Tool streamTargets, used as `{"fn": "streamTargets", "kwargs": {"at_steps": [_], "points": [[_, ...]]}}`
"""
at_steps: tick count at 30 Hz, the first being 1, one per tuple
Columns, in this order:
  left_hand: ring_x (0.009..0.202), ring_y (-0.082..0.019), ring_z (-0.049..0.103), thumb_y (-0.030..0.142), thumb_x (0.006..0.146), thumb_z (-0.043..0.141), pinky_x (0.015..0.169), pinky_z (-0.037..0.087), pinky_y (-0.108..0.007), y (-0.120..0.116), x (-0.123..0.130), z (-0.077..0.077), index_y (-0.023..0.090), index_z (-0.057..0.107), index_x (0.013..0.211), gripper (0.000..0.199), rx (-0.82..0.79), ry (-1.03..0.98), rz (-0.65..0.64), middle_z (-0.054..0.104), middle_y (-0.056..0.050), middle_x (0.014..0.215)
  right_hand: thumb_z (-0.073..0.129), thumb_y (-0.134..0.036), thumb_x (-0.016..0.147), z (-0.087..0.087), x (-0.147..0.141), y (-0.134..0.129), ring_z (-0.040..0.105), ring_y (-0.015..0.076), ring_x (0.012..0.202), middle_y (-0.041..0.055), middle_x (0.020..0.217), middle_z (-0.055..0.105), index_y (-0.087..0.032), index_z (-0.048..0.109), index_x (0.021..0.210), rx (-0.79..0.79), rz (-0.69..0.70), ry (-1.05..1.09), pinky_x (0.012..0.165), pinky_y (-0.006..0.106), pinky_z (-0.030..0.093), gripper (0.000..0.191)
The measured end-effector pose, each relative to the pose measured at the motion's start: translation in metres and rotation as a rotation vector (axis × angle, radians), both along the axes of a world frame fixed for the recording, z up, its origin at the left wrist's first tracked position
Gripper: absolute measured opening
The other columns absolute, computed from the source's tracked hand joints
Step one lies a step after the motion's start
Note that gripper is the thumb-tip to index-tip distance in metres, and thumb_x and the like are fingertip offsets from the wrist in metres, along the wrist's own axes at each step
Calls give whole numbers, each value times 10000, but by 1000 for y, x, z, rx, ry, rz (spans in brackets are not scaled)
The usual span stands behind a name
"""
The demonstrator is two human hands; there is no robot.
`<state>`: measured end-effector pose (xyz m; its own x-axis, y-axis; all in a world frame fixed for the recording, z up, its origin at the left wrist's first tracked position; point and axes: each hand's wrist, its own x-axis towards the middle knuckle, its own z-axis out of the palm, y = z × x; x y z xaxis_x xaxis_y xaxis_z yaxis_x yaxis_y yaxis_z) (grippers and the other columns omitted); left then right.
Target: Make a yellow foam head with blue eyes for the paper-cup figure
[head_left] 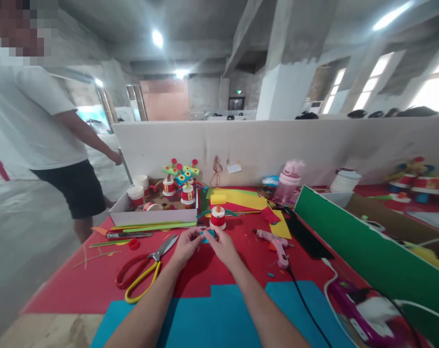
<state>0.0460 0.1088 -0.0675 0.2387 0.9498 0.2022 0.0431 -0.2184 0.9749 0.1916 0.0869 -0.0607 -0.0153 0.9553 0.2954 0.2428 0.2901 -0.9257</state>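
Note:
Between my left hand [188, 245] and my right hand [224, 246] is a small blue piece [208, 236], paper or felt by its look. Fingers and thumbs of both hands are pinched on its two ends. Just beyond them stands a paper-cup figure [218, 217] with a red and white cup body, a yellow roll on top and green curled arms. Open-bladed scissors [156, 256] with one red and one yellow handle lie left of my left hand. A pink glue gun [275, 245] rests to the right of my right hand.
A white box [154, 223] holds cups and finished figures at the back left. Blue sheets [208, 319] lie under my forearms. At right are a green board [335, 241], a purple power strip [364, 314] and cables. A person in a white shirt [31, 111] stands left.

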Motion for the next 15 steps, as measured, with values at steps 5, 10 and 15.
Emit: {"fn": "streamTargets", "kwargs": {"at_steps": [5, 10, 15], "points": [[448, -61, 416, 465, 721, 642, 464, 328, -192, -3, 1, -1, 160, 537, 703, 324, -8, 0, -36, 481, 55, 540, 553, -489, 778, -26, -3, 0, 551, 145, 518, -15, 626, 569, -206, 560, 832, -103, 66, 115, 487, 273, 475, 288], [423, -64, 428, 480, 733, 627, 444, 330, -192, -2, 2, -5, 163, 537, 723, 329, -24, -9, -56, 501, 55, 533, 590, -463, 745, -28, 11, 6, 519, 119, 476, -19, 603, 574, -190, 564, 775, -126, 80, 195, 456, 246, 446, 275], [405, -62, 430, 432, 707, 668, 431, 324, -191, -2, 2, -7, 155, 541, 674, 307, -60, -20, -72, 522, 46, 505, 612, -478, 736, -24, 13, 6, 506, 119, 481, -28, 581, 572, -192, 612, 762, -76, -5, 216, 468, 235, 409, 288]]}}
